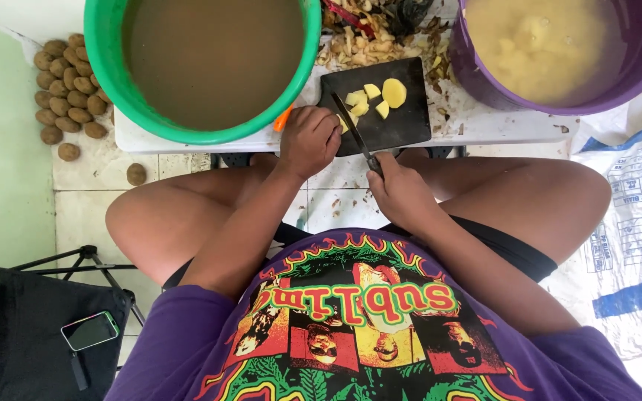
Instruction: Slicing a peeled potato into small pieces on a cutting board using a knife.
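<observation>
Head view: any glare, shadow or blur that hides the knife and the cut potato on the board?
Head view: light is soft and even, no hard shadows; the knife and potato pieces on the black cutting board look sharp. The murky water in the green tub and purple tub gives a dull sheen, no harsh glare. Wide-angle lens bends the tub rims at the frame edges.

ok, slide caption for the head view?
Right hand knifes peeled potato pieces on a black board; left hand steadies.
</observation>
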